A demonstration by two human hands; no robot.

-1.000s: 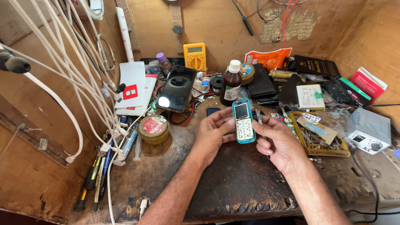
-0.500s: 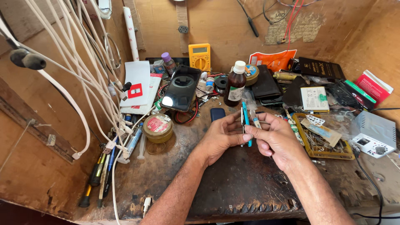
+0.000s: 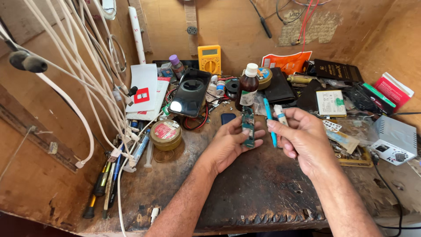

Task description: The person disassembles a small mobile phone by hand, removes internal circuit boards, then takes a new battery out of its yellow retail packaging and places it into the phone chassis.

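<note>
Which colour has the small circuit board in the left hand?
Green: the small rectangular circuit board in the left hand, head view.

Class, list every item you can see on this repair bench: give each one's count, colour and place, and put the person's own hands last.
circuit board: 1, green, in the left hand.
phone casing: 1, blue and white, in the right hand.
brown bottle: 1, white cap, behind the hands.
multimeter: 1, yellow, against the back wall.
black phone: 1, propped left of the bottle.
round tin: 1, brass with red label, left of the hands.
cables: many, white, hanging at left.
screwdrivers: several, front left edge.
grey box: 1, far right.
left hand: 1, centre.
right hand: 1, right of centre.
</note>
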